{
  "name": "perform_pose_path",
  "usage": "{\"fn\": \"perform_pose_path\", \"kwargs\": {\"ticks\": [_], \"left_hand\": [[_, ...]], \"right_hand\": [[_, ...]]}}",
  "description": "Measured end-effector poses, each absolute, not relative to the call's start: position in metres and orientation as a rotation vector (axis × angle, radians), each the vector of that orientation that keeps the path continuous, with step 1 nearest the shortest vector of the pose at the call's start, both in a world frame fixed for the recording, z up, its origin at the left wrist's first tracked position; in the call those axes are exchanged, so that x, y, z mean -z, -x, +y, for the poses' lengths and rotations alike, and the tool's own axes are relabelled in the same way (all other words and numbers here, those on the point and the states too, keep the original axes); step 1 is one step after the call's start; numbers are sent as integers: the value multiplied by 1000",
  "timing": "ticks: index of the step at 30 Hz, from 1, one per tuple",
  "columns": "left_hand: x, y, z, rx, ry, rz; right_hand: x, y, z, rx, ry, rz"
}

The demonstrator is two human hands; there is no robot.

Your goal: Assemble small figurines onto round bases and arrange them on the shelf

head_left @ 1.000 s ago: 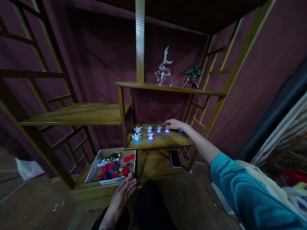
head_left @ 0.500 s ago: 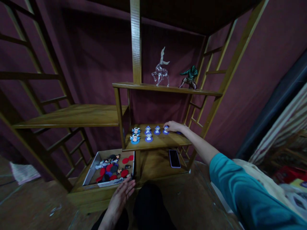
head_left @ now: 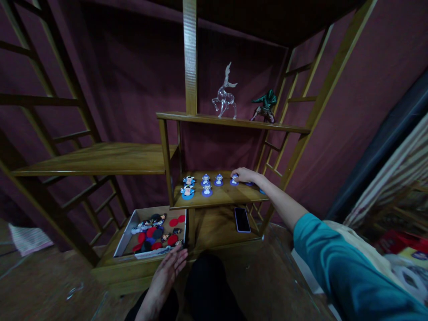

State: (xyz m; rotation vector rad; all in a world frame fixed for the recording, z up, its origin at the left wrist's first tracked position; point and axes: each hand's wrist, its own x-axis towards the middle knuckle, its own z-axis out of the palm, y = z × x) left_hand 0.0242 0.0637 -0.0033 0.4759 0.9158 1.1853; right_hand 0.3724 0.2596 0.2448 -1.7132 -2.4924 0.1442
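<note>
Grip of the right hand (head_left: 244, 174) appears pinched around one figurine (head_left: 234, 180), left hand (head_left: 169, 269) bare, fingers extended; the figurine should sit level on the shelf (head_left: 227, 196), clear of neighbouring figurines (head_left: 219, 179).

Your view is dim overall, with a cool, bluish cast. Light appears to reach the shelving from the front: glare streaks down the upright post (head_left: 190, 58), and glints show on the clear deer ornament (head_left: 224, 96). Heavy shadow blackens the upper back wall (head_left: 140, 84), while the underside of the top board (head_left: 277, 22) gives you almost no detail. Your dark trousers (head_left: 210, 290) read as near-solid black. The small figurines (head_left: 207, 190) are soft in detail. Wide-angle distortion slants the right side post (head_left: 340, 71); the striped cloth (head_left: 394, 174) towards your right edge is blurred.
</note>
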Motion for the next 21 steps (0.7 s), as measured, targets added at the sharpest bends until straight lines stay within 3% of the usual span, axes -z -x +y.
{"fn": "perform_pose_path", "kwargs": {"ticks": [12,16,21], "left_hand": [[-7,-17,54,-1238,-432,931],[-11,-4,48,-1318,-417,937],[-10,22,47,-1488,-294,966]], "right_hand": [[-269,-363,219,-81,1488,-2241],[-251,-336,167,-473,1214,-2212],[-183,-282,112,-1207,969,-2205]]}}
